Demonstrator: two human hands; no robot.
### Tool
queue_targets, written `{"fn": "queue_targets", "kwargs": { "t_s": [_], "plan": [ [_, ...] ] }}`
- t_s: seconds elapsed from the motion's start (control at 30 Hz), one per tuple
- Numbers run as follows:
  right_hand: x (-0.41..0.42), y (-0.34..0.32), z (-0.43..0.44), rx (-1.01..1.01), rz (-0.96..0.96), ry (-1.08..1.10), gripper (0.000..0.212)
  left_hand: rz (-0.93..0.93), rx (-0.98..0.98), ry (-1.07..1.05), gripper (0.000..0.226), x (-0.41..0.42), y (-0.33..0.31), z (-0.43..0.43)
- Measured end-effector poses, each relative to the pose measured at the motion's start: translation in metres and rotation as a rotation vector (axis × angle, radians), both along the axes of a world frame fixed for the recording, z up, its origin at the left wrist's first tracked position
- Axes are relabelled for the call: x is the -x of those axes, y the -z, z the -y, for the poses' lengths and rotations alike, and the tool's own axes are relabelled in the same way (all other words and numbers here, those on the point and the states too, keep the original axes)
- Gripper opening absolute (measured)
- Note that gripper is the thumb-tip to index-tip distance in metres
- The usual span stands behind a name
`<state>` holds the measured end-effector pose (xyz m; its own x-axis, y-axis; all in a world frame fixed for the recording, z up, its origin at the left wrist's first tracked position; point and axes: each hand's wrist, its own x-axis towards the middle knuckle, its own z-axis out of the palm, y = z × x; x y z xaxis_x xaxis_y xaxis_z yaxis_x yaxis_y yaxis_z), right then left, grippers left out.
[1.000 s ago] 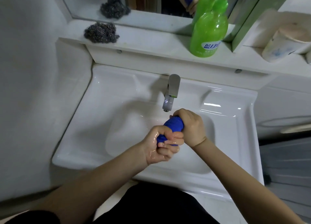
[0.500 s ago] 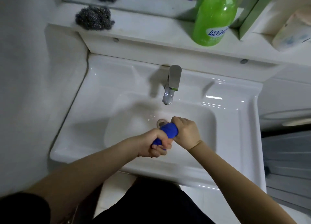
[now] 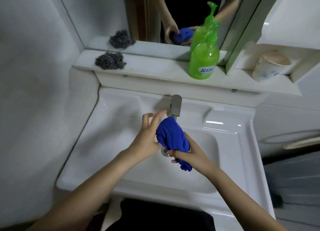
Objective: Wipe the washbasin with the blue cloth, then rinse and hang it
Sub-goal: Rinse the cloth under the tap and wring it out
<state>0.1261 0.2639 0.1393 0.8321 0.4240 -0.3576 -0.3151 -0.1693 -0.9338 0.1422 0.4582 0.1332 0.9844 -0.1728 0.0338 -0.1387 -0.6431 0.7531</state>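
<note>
The blue cloth [image 3: 172,137] is a twisted bundle held above the white washbasin [image 3: 110,126], just under the steel tap [image 3: 176,105]. My right hand [image 3: 187,155] grips the lower end of the cloth, and a short tail hangs below the fingers. My left hand [image 3: 149,135] lies against the cloth's left side with its fingers spread and straight, blurred by motion. The drain [image 3: 165,151] shows partly between my two hands. No water stream is visible at the tap.
A shelf behind the basin carries a green pump bottle [image 3: 204,57], a steel wool pad [image 3: 110,60] and a cup [image 3: 270,66] at the right. A mirror [image 3: 181,14] stands above the shelf. A wall closes in the left side.
My left hand has let go of its tight grip and its fingers have spread. The wrung cloth has loosened into a bigger bundle and moved up toward the tap. The camera has tilted upward.
</note>
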Motion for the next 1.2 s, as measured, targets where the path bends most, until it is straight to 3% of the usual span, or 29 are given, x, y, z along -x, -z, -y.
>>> {"fn": "queue_targets", "kwargs": {
  "t_s": [0.13,0.2,0.3,0.4,0.5,0.63,0.73,0.87,1.0,1.2],
  "plan": [
    [0.015,-0.004,-0.004,0.032,0.026,0.105,0.03,-0.508,0.767,-0.277,0.041,0.019,-0.009,0.01],
    [0.021,-0.005,-0.007,0.048,0.083,0.091,0.021,-0.568,0.868,-0.291,0.038,0.026,-0.011,0.013],
    [0.027,-0.005,-0.01,0.036,0.084,0.06,0.017,-0.478,0.789,-0.297,0.035,0.032,-0.01,0.016],
    [0.027,-0.006,-0.007,-0.049,-0.027,0.034,0.031,-0.4,0.744,-0.279,0.026,0.032,-0.011,0.011],
    [0.019,-0.013,-0.005,-0.069,0.029,0.06,0.042,-0.361,0.737,-0.209,0.027,0.029,-0.019,0.006],
    [0.009,-0.022,-0.007,0.005,0.206,0.169,0.027,-0.298,0.738,-0.19,0.034,0.024,-0.034,0.0],
    [0.004,-0.021,-0.007,0.085,0.305,0.372,0.013,-0.263,0.725,-0.194,0.036,0.024,-0.035,-0.001],
    [0.004,-0.022,-0.011,-0.16,0.045,0.475,0.03,-0.165,0.61,-0.244,0.036,0.028,-0.026,0.005],
    [0.01,-0.015,-0.02,-0.069,0.104,0.382,0.018,-0.149,0.495,-0.228,0.039,0.035,-0.013,0.01],
    [0.007,-0.025,-0.013,-0.256,0.011,0.325,0.013,-0.258,0.547,-0.175,0.028,0.039,-0.018,-0.009]
  ]
}}
